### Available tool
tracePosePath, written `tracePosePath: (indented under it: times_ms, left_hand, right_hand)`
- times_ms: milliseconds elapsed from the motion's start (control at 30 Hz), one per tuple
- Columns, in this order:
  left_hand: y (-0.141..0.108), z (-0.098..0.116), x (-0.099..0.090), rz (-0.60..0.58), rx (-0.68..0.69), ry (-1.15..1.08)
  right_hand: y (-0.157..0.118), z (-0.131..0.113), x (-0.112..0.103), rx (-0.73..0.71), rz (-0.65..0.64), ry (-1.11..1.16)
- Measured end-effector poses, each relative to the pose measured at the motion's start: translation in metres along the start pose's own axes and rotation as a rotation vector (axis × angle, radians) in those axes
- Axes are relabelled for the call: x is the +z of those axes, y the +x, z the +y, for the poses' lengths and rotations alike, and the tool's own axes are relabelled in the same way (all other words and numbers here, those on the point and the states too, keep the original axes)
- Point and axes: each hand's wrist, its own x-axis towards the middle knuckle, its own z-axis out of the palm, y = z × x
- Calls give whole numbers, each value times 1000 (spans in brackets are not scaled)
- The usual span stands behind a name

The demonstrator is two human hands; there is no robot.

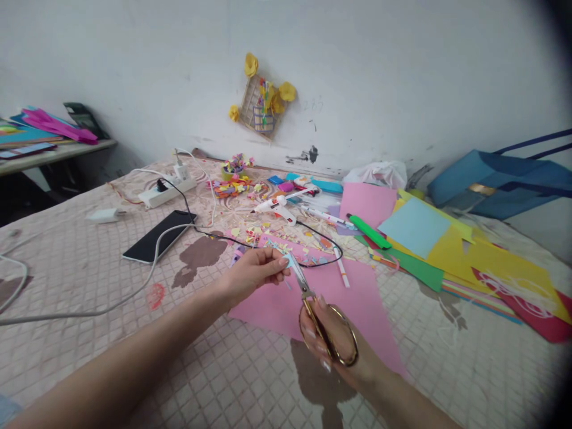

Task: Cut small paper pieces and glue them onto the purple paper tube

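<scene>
With the thumb and fingertips of my left hand [254, 268] I pinch one small light-blue paper [289, 260], just ahead of my right hand [336, 333]. My right hand is closed around the gold handles of one pair of scissors [305, 293], whose blades reach to this paper. Under both my hands lies one pink sheet [357, 298]. Beyond my left hand are many paper scraps [257, 231], which I cannot count, and one white glue gun [277, 207]. Farther off, right of my right hand, is one green marker [369, 231]. Left of my left hand lie one black-screened device [161, 237] and one white power strip [152, 197]. The pale quilted cloth [89, 268] has brown patches. On the white wall [379, 77] ahead, faint writing [313, 105] is not readable for me.
</scene>
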Motion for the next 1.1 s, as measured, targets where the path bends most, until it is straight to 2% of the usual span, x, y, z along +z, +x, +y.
tracePosePath:
  times_ms: [233, 400, 500, 767, 967, 1100]
  left_hand:
    - [1, 0, -6, -28, -3, 73]
    - [-2, -2, 1, -69, -13, 219]
    - [-5, -5, 7, -143, -16, 300]
    - [-7, -15, 14, -195, -42, 369]
    - [-6, -13, 12, -147, -33, 364]
    - [-6, -14, 14, -174, -52, 396]
  right_hand:
    - [-1, 0, -2, -16, 30, -58]
    - [4, -10, -11, -66, 257, -228]
    - [8, -17, -14, -91, 324, -322]
    - [9, -18, -11, -23, 283, -384]
    - [10, -17, -16, -44, 269, -357]
    - [12, -15, -15, 0, 236, -403]
